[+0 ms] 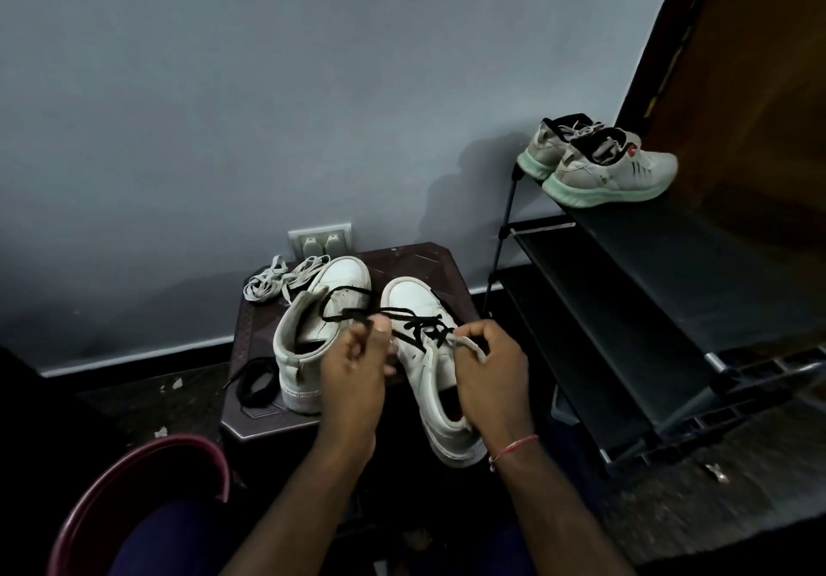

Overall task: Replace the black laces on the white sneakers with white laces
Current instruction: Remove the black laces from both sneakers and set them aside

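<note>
Okay so, far left first: a curved maroon rim (pixel 147 477) pokes into the bottom corner, and I can't tell what it belongs to. Next is the small dark brown counter (pixel 415 262), set against the grey wall. A loose black lace (pixel 257 390) lies coiled on its left edge, just beside the heel of the left sneaker (pixel 308 343). The white laces (pixel 277 280) sit in a tangled heap at the counter's back left corner. They're flat and look a bit greyish in this light, and they lie right under a wall socket (pixel 319 240).

Both sneakers are white, a little scuffed, toes to the wall and side by side. The left one stands with its top gaping open. The left hand (pixel 357 379) has its grip pinched on the black lace (pixel 415 325), thumb against fingertips. That lace crisscrosses the front of the right sneaker (pixel 429 379), and a slack stretch of it trails left over the other shoe. The right sneaker's heel seems to stick out past the counter's front edge.

The right hand (pixel 487 374), with a red thread (pixel 514 446) on its wrist, has its grip curled round the top of that sneaker's tongue, as far as I can tell.

Further right is a black shoe rack (pixel 625 285) with grey running shoes (pixel 608 168), mint soles, on its top shelf
</note>
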Available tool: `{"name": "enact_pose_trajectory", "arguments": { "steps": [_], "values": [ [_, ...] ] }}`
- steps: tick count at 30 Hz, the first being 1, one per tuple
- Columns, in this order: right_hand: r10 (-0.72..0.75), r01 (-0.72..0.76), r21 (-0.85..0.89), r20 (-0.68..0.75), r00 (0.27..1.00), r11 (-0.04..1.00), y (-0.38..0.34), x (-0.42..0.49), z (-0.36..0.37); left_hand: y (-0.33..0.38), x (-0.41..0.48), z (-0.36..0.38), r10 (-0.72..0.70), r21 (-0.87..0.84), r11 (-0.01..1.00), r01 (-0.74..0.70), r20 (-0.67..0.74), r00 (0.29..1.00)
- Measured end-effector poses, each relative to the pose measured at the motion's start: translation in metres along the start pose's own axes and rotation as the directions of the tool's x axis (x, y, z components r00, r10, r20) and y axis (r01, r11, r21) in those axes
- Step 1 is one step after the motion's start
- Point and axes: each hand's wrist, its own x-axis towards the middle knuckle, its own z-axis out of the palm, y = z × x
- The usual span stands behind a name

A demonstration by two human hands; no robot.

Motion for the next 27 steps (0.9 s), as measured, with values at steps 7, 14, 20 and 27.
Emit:
{"name": "enact_pose_trajectory", "arguments": {
  "steps": [7,14,20,27],
  "values": [
    [-0.013,0.013,-0.014,0.010,1.000,1.000,0.003,-0.001,0.001,-0.023,-0.011,0.012,0.032,0.217,0.975,-0.048,0.076,0.997],
    [-0.010,0.010,-0.034,0.003,1.000,0.999,0.004,-0.001,0.001,0.011,-0.001,0.009,0.133,0.100,0.985,-0.142,0.087,0.987],
    [-0.006,0.006,-0.024,0.004,1.000,1.000,0.005,0.003,0.002,0.046,0.018,0.007,0.150,-0.243,0.957,-0.156,-0.044,0.988],
    [-0.019,0.019,-0.029,-0.001,1.000,0.999,0.005,-0.001,0.001,-0.023,-0.010,0.001,0.000,0.243,0.970,-0.034,0.137,0.991]
  ]
}}
